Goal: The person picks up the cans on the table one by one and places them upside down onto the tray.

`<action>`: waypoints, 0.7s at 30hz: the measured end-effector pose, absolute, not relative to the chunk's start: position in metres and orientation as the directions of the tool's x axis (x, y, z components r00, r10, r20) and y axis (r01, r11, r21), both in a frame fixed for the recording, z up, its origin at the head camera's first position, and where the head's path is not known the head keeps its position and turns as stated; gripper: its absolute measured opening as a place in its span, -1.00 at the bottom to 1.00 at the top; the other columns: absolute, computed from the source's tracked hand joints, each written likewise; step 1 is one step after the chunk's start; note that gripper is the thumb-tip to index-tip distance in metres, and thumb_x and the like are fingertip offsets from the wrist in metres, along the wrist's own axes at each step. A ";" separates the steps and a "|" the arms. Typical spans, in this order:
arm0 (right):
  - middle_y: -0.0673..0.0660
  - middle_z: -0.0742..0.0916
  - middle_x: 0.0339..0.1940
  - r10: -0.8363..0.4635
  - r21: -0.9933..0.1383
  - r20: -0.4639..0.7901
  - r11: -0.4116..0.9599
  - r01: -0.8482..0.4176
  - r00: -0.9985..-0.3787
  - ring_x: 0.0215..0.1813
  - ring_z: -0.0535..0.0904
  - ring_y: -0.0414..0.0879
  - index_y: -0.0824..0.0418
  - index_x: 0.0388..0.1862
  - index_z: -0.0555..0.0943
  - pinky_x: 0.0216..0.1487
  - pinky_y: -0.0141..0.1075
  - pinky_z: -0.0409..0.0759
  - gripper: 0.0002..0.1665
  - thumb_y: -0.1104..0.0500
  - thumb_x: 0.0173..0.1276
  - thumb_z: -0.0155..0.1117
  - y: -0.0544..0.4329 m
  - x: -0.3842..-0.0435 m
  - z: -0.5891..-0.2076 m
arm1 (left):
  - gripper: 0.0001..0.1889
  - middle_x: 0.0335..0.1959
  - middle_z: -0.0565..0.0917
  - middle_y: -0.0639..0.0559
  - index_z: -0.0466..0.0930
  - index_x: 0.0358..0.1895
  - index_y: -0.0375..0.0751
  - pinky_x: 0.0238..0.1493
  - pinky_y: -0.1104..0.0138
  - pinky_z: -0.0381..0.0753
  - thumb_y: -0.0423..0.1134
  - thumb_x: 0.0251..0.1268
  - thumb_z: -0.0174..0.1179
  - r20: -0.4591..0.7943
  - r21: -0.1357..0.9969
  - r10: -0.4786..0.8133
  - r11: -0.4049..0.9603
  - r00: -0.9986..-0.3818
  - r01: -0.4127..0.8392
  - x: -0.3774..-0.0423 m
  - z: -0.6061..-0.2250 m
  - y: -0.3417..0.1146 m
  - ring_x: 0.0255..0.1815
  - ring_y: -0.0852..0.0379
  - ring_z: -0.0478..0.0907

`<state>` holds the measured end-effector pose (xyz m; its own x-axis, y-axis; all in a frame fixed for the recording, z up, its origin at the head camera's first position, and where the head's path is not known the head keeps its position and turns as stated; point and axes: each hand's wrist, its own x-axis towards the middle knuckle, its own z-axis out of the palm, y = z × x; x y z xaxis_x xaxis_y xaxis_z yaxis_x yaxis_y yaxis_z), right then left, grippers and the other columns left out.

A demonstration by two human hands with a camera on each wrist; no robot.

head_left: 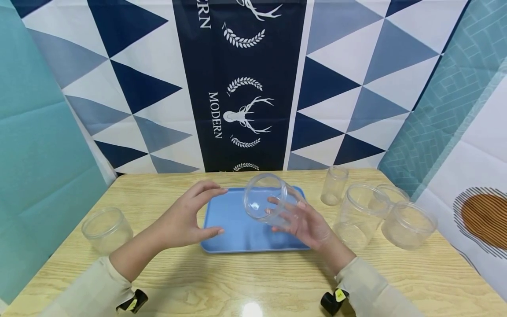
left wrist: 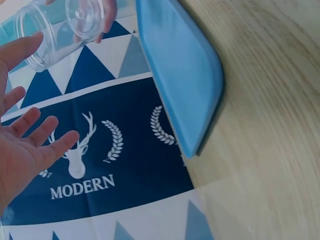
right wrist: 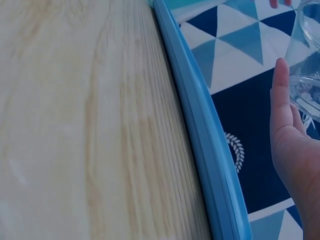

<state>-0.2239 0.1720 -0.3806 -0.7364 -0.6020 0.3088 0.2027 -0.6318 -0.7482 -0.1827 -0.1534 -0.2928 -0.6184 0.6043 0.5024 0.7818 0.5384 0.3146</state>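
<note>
A clear wide-mouthed jar (head_left: 266,200) is held up on its side over the blue tray (head_left: 227,240), its open mouth turned to the left. My right hand (head_left: 310,224) grips it round the base end, and the fingers show through the clear wall. To the left of the jar, my left hand (head_left: 184,218) is held in the air by the tray's left edge, thumb and fingers spread apart with nothing between them. In the left wrist view the jar (left wrist: 62,37) appears beyond the left hand's fingers (left wrist: 52,145).
One short clear jar (head_left: 107,231) stands at the left of the wooden table (head_left: 206,286). On the right are a narrow jar (head_left: 334,189), a large jar (head_left: 358,215) and short jars, one at the front (head_left: 409,226). A patterned cloth (head_left: 245,88) hangs behind the table.
</note>
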 end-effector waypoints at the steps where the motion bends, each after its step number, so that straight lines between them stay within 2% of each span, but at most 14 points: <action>1: 0.33 0.30 0.46 -0.596 -0.747 0.304 -0.633 0.202 -0.743 0.41 0.29 0.31 -0.10 0.52 -0.14 0.10 0.09 0.56 -0.22 0.07 0.48 0.01 0.173 -0.224 -0.380 | -0.21 0.23 0.40 -0.06 0.45 0.30 -0.18 0.15 0.10 0.53 -0.15 -0.09 0.56 0.503 0.317 0.600 0.541 -0.622 0.779 -0.183 -0.294 -0.154 0.22 0.02 0.39; 5: 0.30 0.37 0.43 -0.571 -0.752 0.285 -0.632 0.190 -0.770 0.39 0.34 0.27 -0.08 0.50 -0.11 0.08 0.08 0.57 -0.29 0.08 0.49 -0.06 0.177 -0.226 -0.379 | -0.30 0.20 0.43 -0.06 0.51 0.26 -0.17 0.15 0.08 0.53 -0.21 -0.05 0.54 0.491 0.355 0.564 0.567 -0.664 0.743 -0.186 -0.302 -0.157 0.20 0.00 0.42; 9: 0.30 0.39 0.41 -0.555 -0.763 0.272 -0.623 0.176 -0.786 0.35 0.41 0.22 -0.09 0.48 -0.11 0.05 0.05 0.59 -0.29 0.05 0.48 -0.06 0.180 -0.227 -0.376 | -0.36 0.17 0.46 -0.07 0.55 0.23 -0.16 0.04 0.10 0.60 -0.25 -0.02 0.52 0.446 0.440 0.505 0.595 -0.739 0.672 -0.189 -0.312 -0.159 0.15 -0.02 0.47; 17: 0.28 0.45 0.36 -0.520 -0.790 0.283 -0.603 0.112 -0.806 0.28 0.49 0.16 -0.08 0.45 0.07 -0.06 -0.04 0.63 -0.43 0.02 0.49 -0.16 0.186 -0.230 -0.369 | -0.42 0.12 0.49 -0.09 0.56 0.22 -0.16 -0.18 0.27 0.67 -0.23 0.05 0.48 0.282 0.595 0.366 0.658 -0.887 0.461 -0.200 -0.332 -0.165 0.04 -0.08 0.52; 21: 0.21 0.49 0.33 -0.494 -0.805 0.287 -0.589 0.073 -0.821 0.26 0.51 0.10 -0.11 0.41 0.18 -0.05 -0.06 0.62 -0.49 0.05 0.50 -0.20 0.188 -0.232 -0.364 | -0.43 0.15 0.48 -0.21 0.56 0.21 -0.21 -0.21 0.23 0.68 -0.21 0.08 0.46 0.176 0.648 0.304 0.680 -0.936 0.343 -0.205 -0.339 -0.168 0.06 -0.17 0.56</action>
<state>-0.2322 0.1876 -0.3640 -0.8208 -0.4937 0.2873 0.0726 -0.5891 -0.8048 -0.2047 -0.1684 -0.3393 -0.9361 0.3044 0.1762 0.3431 0.6800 0.6480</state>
